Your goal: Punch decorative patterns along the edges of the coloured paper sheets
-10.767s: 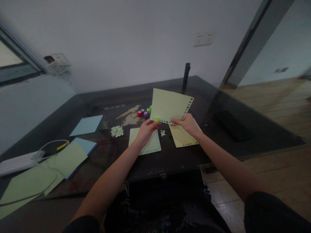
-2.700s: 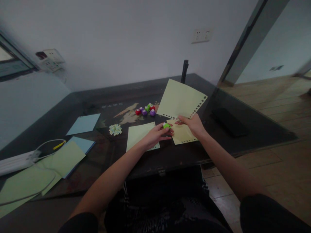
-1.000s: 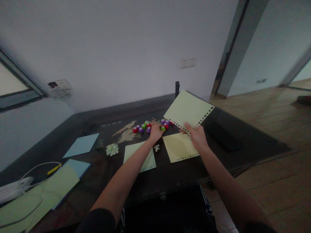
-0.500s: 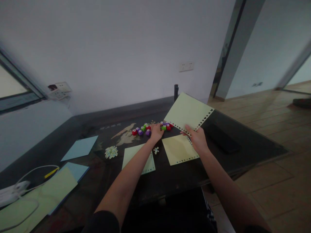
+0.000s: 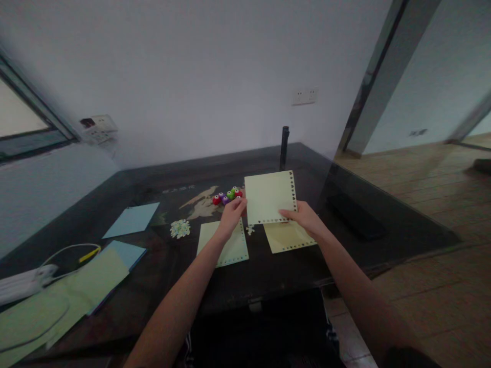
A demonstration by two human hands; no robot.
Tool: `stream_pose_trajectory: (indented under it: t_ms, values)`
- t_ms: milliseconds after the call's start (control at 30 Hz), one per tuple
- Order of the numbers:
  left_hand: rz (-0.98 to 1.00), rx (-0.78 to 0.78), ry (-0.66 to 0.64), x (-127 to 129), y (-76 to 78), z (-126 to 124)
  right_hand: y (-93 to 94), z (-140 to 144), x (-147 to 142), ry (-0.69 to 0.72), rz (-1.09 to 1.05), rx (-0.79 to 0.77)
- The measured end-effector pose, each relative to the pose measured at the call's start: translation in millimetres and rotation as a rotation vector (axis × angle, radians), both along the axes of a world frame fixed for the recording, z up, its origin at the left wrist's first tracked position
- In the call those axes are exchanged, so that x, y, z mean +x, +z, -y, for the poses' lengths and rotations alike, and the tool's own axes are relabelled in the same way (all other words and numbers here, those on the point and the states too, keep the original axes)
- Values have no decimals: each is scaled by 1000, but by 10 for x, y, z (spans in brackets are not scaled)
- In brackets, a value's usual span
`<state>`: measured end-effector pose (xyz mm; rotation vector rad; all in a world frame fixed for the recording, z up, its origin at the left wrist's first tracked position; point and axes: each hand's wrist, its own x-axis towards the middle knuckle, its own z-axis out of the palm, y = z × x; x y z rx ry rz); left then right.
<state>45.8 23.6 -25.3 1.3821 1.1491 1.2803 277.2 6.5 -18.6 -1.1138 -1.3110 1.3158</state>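
Above the middle of the black table [image 5: 268,276], the right hand [image 5: 301,217] has a pale yellow sheet [image 5: 264,197] pinched firmly, thumb flat on its face by the lower right corner; shaped holes run along its right and bottom edges. The left hand [image 5: 232,214] has thumb and fingers drawn together at the sheet's left edge, though whether they grip it I cannot tell. Beyond that hand sit red, purple and green craft punches [image 5: 226,197]. Toward the table's near edge lie a punched pale green sheet [image 5: 233,249] and a punched cream sheet [image 5: 287,238], with a few paper cutouts [image 5: 250,230] between them.
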Motion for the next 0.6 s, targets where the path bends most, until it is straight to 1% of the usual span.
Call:
stream_pose_trajectory:
  t_ms: [100, 200, 433, 500, 600]
  values:
    - [-93, 48, 51, -34, -12, 14, 0, 8, 3, 34, 52, -1]
    - [-128, 78, 53, -45, -1, 20, -6, -10, 19, 31, 62, 10]
    - [-133, 128, 45, -41, 29, 52, -54, -119, 103, -202, 57, 141]
    - [-146, 113, 29, -21, 30, 67, -58, -132, 126, -242, 59, 177]
    - [-125, 76, 7, 33, 37, 111, -48, -139, 148, -278, 116, 232]
